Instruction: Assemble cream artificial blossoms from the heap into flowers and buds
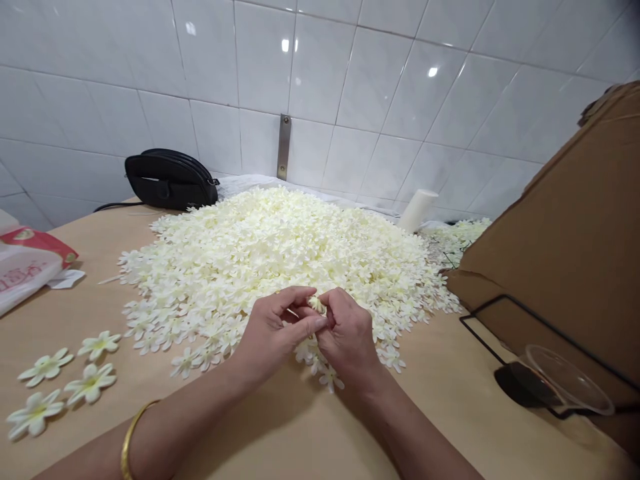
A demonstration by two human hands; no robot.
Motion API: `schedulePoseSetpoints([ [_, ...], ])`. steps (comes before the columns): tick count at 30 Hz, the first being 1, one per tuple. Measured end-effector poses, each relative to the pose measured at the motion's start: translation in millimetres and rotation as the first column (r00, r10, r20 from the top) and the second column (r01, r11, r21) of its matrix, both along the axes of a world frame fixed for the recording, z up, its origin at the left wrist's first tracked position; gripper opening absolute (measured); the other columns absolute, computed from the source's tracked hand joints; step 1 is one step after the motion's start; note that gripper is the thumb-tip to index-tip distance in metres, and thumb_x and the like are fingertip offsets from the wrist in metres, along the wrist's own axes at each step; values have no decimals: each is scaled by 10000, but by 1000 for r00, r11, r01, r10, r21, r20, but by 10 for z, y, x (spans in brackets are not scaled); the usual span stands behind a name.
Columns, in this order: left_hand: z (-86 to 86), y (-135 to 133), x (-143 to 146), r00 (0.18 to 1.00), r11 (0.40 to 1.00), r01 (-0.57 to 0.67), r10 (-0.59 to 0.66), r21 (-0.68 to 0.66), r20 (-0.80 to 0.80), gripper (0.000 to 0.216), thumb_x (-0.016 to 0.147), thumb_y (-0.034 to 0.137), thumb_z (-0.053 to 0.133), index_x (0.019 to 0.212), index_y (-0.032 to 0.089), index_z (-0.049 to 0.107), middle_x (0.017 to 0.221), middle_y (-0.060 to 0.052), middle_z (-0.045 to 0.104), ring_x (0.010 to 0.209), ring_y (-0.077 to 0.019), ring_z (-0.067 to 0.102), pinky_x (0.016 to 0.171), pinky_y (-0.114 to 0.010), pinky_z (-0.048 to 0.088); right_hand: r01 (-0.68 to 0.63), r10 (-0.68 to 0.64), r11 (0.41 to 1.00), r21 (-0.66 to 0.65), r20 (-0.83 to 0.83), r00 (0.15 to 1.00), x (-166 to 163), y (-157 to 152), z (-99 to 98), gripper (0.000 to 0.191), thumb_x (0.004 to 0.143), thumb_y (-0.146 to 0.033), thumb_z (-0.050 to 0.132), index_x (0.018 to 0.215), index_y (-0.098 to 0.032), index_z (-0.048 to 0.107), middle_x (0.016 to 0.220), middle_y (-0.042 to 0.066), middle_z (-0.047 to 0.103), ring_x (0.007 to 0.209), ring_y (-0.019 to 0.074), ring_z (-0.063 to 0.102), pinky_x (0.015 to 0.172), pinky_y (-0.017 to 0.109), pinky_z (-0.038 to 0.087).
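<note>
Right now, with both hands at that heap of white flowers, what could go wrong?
The small cream blossom held between the left hand and right hand could slip and vanish among the similarly pale heap of flowers behind it. Stray flowers show just below the right hand, so lowering it might crush or scatter them.

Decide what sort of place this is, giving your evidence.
Probably a craft workspace: a heap of pale, artificial-looking flowers spreads over the brown table, the left hand and right hand hold a small flower piece, and a cardboard box sits nearby.
</note>
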State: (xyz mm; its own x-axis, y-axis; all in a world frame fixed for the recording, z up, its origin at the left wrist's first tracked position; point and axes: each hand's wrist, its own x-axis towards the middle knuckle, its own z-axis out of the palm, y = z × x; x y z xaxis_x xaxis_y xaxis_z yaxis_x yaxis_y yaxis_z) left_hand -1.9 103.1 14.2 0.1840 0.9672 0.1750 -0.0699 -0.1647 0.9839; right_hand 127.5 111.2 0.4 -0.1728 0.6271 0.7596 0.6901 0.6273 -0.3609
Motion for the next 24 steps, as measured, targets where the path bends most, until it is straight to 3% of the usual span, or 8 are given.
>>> schedulePoseSetpoints([
  [4, -19, 7, 12, 999, 1000, -10, 10, -9, -51, 222, 661, 232, 644, 860, 137, 623, 594, 22, 520, 562, -92, 457, 535, -218, 376, 33, -42, 996, 85, 100, 994, 2, 17, -41, 124, 764, -170, 473, 647, -183, 434, 574, -9, 446, 533, 126, 414, 500, 233, 312],
  [11, 22, -2, -54, 982, 994, 103, -108, -38, -155, 114, 722, 245, 562, 711, 132, 573, 529, 53, 384, 514, -75, 348, 482, -216, 283, 44, -93, 974, 222, 216, 972, 11, 39, -38, 171, 734, -126, 462, 597, -201, 391, 528, -8, 439, 504, 136, 381, 506, 256, 299],
  [16, 51, -27, -74, 969, 999, 50, -44, 19, -243, 251, 749, 291, 529, 553, 142, 479, 506, 43, 387, 500, -79, 350, 478, -225, 270, 29, -67, 980, 195, 192, 979, -13, 9, -27, 92, 766, -224, 501, 716, -177, 440, 577, -6, 472, 530, 135, 414, 539, 265, 339],
  [20, 26, -23, -70, 973, 999, -20, 29, 39, -230, 354, 749, 351, 538, 486, 158, 401, 458, 52, 350, 464, -72, 332, 456, -221, 259, 22, -48, 985, 171, 145, 988, -49, -35, 2, 209, 769, -267, 528, 920, -139, 461, 702, 40, 534, 626, 159, 469, 576, 281, 380],
  [24, 23, 7, -73, 983, 997, -57, 64, 46, -174, 360, 765, 365, 530, 490, 149, 445, 451, 44, 389, 465, -77, 363, 470, -220, 294, -37, 21, 988, 147, 109, 994, -56, -40, 32, 199, 766, -222, 538, 939, -152, 470, 714, 34, 531, 659, 160, 480, 606, 296, 397],
])
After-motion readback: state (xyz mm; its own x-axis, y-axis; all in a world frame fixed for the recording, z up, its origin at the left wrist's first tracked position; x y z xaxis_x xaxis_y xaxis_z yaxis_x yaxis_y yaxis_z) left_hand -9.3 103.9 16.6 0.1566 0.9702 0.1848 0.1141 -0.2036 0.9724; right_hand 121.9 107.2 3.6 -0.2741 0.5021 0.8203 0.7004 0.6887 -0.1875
